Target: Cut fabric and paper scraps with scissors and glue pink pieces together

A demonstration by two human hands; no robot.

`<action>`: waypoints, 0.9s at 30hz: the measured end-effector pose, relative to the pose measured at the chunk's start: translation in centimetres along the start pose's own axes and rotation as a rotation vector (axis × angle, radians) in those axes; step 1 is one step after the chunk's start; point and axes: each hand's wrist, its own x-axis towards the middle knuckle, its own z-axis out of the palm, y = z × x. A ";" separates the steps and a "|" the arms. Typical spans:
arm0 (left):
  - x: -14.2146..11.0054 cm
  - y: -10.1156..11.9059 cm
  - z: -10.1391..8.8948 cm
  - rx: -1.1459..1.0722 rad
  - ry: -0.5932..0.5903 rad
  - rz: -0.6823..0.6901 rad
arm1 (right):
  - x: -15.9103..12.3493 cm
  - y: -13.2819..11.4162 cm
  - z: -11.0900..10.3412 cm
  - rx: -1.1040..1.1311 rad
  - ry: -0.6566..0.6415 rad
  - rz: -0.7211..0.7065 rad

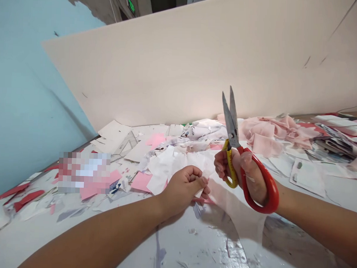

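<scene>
Scissors [232, 126] with one red and one yellow handle loop stand upright in my right hand [251, 177], which is closed around the loops. Their blades point up and are slightly apart, with nothing between them. To the left, my left hand [182, 189] is closed in a pinch on the edge of a thin white cloth [231, 202]. This cloth spreads down and right over the table, below the scissors. Its fingertip grip is partly hidden by the thumb. White scraps [162, 164] and a pink piece [141, 182] lie just beyond my left hand.
A pale board [198, 72] stands behind the white table [127, 245], beside a blue wall [21, 105]. Crumpled pink cloth [278, 131] lies at the back right, near a stack of folded pieces [336, 141]. Red strips [28, 200] are scattered at left, near a blurred patch.
</scene>
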 end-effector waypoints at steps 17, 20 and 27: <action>-0.2 0.0 0.1 -0.015 -0.031 0.003 | -1.7 -3.4 -2.8 -0.481 -0.038 0.284; -0.1 0.2 0.2 0.001 0.003 -0.014 | -3.1 -3.4 -2.4 -0.585 0.018 0.298; -0.1 0.0 0.4 0.019 0.023 -0.024 | -3.9 -3.6 -2.3 -0.820 0.007 0.335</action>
